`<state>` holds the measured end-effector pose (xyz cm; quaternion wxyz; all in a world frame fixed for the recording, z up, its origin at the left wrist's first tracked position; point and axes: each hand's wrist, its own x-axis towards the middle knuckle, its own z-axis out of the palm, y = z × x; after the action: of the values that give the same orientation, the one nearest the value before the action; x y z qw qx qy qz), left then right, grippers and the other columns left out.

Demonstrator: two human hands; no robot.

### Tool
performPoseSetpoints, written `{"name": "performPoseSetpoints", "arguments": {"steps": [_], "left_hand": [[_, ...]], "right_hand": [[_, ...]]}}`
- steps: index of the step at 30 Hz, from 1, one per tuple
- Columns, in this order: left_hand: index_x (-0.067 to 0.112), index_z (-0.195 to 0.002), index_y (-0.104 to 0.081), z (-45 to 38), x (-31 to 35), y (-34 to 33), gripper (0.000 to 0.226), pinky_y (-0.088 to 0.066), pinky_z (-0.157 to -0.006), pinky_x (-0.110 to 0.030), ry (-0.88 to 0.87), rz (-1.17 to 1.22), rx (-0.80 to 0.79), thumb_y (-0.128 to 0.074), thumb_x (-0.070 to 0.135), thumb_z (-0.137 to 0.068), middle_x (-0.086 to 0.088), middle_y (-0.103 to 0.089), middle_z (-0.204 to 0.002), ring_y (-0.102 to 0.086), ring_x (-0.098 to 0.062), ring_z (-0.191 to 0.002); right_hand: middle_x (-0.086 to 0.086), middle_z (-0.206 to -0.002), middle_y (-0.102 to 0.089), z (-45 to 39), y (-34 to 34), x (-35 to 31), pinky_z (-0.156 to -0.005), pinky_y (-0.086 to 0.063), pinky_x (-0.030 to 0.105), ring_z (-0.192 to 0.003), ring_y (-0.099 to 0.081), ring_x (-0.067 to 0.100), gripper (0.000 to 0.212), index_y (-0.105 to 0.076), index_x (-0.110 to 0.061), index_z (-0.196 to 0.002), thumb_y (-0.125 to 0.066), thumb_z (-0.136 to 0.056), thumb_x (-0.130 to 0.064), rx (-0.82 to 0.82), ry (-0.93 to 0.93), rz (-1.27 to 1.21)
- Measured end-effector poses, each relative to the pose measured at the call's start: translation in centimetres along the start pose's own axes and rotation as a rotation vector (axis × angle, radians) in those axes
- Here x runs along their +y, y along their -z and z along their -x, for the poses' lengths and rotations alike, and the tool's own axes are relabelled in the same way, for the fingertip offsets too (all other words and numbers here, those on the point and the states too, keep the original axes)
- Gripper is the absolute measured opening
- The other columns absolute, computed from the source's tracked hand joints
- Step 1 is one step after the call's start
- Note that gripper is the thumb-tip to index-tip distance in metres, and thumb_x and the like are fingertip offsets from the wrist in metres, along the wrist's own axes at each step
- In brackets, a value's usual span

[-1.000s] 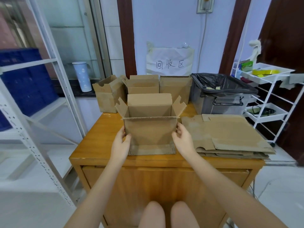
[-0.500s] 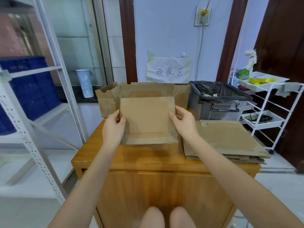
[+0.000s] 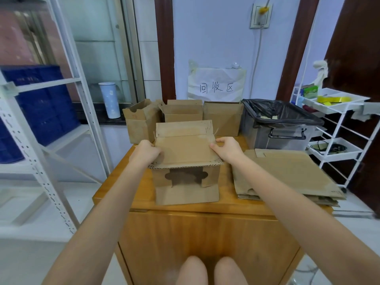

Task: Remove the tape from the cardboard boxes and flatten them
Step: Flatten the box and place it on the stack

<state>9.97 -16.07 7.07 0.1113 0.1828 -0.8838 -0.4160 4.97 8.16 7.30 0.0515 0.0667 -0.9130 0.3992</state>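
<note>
Left hand [image 3: 147, 153] & right hand [image 3: 227, 149] each grip a side edge of the open cardboard box [image 3: 186, 161] mid-surface [image 3: 123, 177], fingers curled onto its top panel, both end flaps loose, no tape visible on it, so prob. mid-collapse, not flat yet. Done so far: flattened stack [image 3: 287, 175] just right of it. Left to do: three upright boxes [image 3: 183, 112] behind, near the black-lined bin [image 3: 277, 128].
</note>
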Motion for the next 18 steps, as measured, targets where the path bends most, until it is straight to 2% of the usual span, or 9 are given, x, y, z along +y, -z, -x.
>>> {"name": "performPoseSetpoints", "arguments": {"steps": [5,8,9,12,13,14,15,16,18], "left_hand": [[0.009,-0.071,-0.052,-0.2,-1.5,-0.9,0.017,-0.037,-0.062,-0.034,0.040,-0.002,-0.040,-0.055,0.017,-0.086,-0.008,-0.047,-0.067,-0.044,-0.023,-0.062],[0.011,-0.068,-0.052,-0.5,-2.4,-1.3,0.016,-0.037,-0.063,-0.034,0.033,0.038,-0.049,-0.052,0.016,-0.083,-0.011,-0.048,-0.068,-0.044,-0.023,-0.063],[0.011,-0.067,-0.050,-0.6,-2.4,-1.4,0.017,-0.036,-0.063,-0.034,0.033,0.055,-0.050,-0.050,0.016,-0.084,-0.011,-0.048,-0.068,-0.043,-0.022,-0.063],[0.014,-0.062,-0.039,-0.7,-2.4,-1.5,0.033,-0.031,-0.062,-0.030,0.046,0.100,-0.023,-0.041,0.016,-0.095,-0.006,-0.037,-0.064,-0.037,-0.022,-0.061],[0.015,-0.066,-0.042,-0.7,-2.3,-1.4,0.032,-0.032,-0.063,-0.030,0.058,0.143,-0.020,-0.039,0.018,-0.098,-0.004,-0.039,-0.068,-0.041,-0.022,-0.066],[0.013,-0.077,-0.052,-0.9,-2.5,-1.3,0.027,-0.037,-0.068,-0.032,0.080,0.218,-0.028,-0.039,0.020,-0.099,-0.005,-0.047,-0.077,-0.047,-0.024,-0.075],[0.011,-0.097,-0.059,-0.9,-2.8,-1.2,0.023,-0.041,-0.075,-0.035,0.115,0.307,-0.025,-0.039,0.022,-0.101,-0.008,-0.055,-0.091,-0.053,-0.025,-0.088],[0.011,-0.116,-0.059,-0.9,-3.3,-1.0,0.026,-0.044,-0.082,-0.037,0.141,0.396,0.001,-0.039,0.022,-0.102,-0.010,-0.059,-0.106,-0.055,-0.026,-0.097],[0.010,-0.128,-0.056,-0.8,-4.6,-0.4,0.032,-0.046,-0.090,-0.038,0.178,0.517,0.067,-0.038,0.015,-0.102,-0.012,-0.061,-0.120,-0.057,-0.024,-0.101]], "right_hand": [[0.008,-0.126,-0.061,-0.2,-1.6,0.9,-0.084,-0.052,0.036,-0.085,-0.062,0.021,0.050,-0.048,-0.011,-0.138,-0.051,-0.097,-0.040,-0.075,-0.047,0.000],[0.008,-0.123,-0.063,-0.2,-2.4,1.6,-0.081,-0.051,0.033,-0.092,-0.063,0.023,0.047,-0.048,-0.010,-0.138,-0.048,-0.098,-0.036,-0.103,-0.066,-0.008],[0.008,-0.119,-0.063,-0.1,-2.5,1.7,-0.077,-0.050,0.031,-0.090,-0.063,0.023,0.045,-0.048,-0.010,-0.138,-0.047,-0.099,-0.033,-0.101,-0.065,-0.006],[0.004,-0.094,-0.062,0.0,-2.3,2.0,-0.059,-0.044,0.025,-0.063,-0.055,0.015,0.040,-0.047,-0.010,-0.139,-0.039,-0.101,-0.022,-0.098,-0.057,-0.037],[0.004,-0.093,-0.063,0.1,-2.1,2.1,-0.062,-0.047,0.027,-0.066,-0.055,0.016,0.040,-0.047,-0.010,-0.138,-0.038,-0.101,-0.018,-0.086,-0.042,-0.051],[0.006,-0.101,-0.064,0.2,-1.8,2.2,-0.071,-0.051,0.031,-0.075,-0.060,0.019,0.040,-0.047,-0.010,-0.138,-0.037,-0.100,-0.016,-0.057,-0.011,-0.054],[0.008,-0.114,-0.064,0.4,-1.6,2.5,-0.082,-0.052,0.034,-0.087,-0.061,0.020,0.039,-0.049,-0.011,-0.137,-0.037,-0.100,-0.015,-0.009,0.025,-0.050],[0.007,-0.124,-0.061,0.8,-1.3,2.7,-0.085,-0.050,0.032,-0.093,-0.060,0.018,0.037,-0.051,-0.011,-0.135,-0.037,-0.100,-0.014,0.043,0.063,-0.061],[0.003,-0.129,-0.058,2.0,-0.9,3.4,-0.078,-0.045,0.023,-0.089,-0.055,0.010,0.036,-0.053,-0.013,-0.132,-0.039,-0.099,-0.010,0.124,0.128,-0.142]]}}
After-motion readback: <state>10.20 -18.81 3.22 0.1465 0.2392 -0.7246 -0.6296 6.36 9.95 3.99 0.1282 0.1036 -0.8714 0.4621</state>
